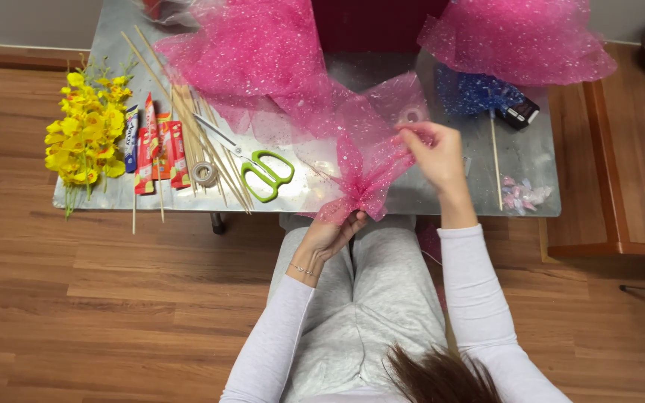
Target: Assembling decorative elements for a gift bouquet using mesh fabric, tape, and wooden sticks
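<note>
Left hand (330,237): we pinch the gathered base of the pink glitter tulle (371,160).
Right hand (433,153): we grip its upper edge.
Scissors (259,170): beside it, on the table (442,198).

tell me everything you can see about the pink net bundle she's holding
The pink net bundle is sheer, glittery mesh speckled with pale dots, gathered into a fan. Its pinched base points down at the table's near edge, where the left hand grips it. The right hand pinches its upper right fold. It spreads upward over the grey table, beside the green-handled scissors, and overlaps more loose pink net behind it.
</note>
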